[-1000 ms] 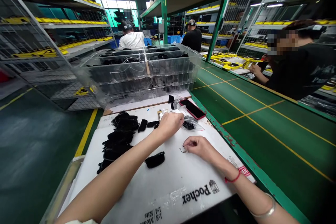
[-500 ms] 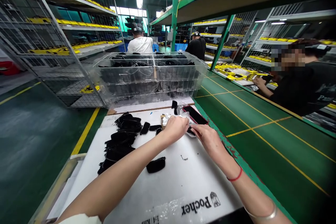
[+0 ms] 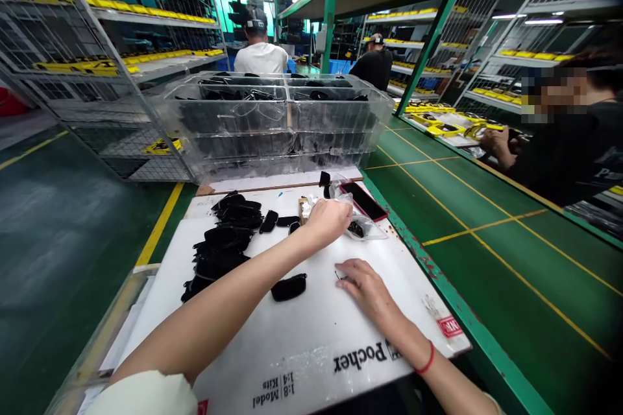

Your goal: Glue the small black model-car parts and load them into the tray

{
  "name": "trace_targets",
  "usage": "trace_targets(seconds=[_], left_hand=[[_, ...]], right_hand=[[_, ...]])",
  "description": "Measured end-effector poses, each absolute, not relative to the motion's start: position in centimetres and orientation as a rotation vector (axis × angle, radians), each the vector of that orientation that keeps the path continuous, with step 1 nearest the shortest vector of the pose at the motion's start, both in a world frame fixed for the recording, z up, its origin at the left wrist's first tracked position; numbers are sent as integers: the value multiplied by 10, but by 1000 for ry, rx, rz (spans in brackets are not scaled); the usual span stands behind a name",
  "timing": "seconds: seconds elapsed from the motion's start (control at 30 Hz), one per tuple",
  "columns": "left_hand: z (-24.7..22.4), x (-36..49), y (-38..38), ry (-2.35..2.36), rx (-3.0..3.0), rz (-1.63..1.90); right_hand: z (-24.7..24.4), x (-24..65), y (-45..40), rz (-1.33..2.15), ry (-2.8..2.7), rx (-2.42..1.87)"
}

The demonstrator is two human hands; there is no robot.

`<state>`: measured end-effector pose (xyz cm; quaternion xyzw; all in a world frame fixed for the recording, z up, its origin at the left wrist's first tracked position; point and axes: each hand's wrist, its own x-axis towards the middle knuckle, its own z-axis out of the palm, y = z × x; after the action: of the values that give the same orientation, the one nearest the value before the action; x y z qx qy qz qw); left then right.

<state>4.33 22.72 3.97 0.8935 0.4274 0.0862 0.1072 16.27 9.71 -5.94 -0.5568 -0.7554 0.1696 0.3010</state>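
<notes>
My left hand [image 3: 329,219] is closed on the edge of a clear plastic bag [image 3: 374,229] that has small black parts inside. Lower down, my right hand [image 3: 365,285] hovers low over the white board [image 3: 311,350], thumb and forefinger apart around small thin dark pieces [image 3: 341,275]. A black curved part [image 3: 289,287] lies by itself to the left of that hand. Black parts are piled in a row [image 3: 221,243] at the board's left side, with a few loose ones [image 3: 269,222] beside them. My left forearm hides some of the pile.
A phone with a red edge [image 3: 364,201] lies behind the bag. Clear stacked bins [image 3: 233,120] with black parts stand beyond the board. Wire shelving [image 3: 111,55] is at left, a green rail [image 3: 438,285] at right. Other people work farther off, one at right [image 3: 579,149].
My right hand has left the bag and moved down toward me, to the small thin pieces. The bag now lies spread to the right of my left hand. The view has tilted down slightly.
</notes>
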Motion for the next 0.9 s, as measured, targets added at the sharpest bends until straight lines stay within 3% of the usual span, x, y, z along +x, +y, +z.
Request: trace_targets(seconds=[0.47, 0.63, 0.77, 0.9], left_hand=[[41, 35, 226, 1249, 2668, 207], [38, 33, 229, 1222, 2676, 240], [33, 36, 232, 1206, 2661, 281], [30, 38, 235, 1191, 2622, 323]], right_hand=[[-64, 137, 94, 212, -2156, -1557], [-33, 159, 106, 303, -1994, -1456], [-4, 185, 129, 115, -1885, -1431], [-3, 203, 152, -12, -1987, -1384]])
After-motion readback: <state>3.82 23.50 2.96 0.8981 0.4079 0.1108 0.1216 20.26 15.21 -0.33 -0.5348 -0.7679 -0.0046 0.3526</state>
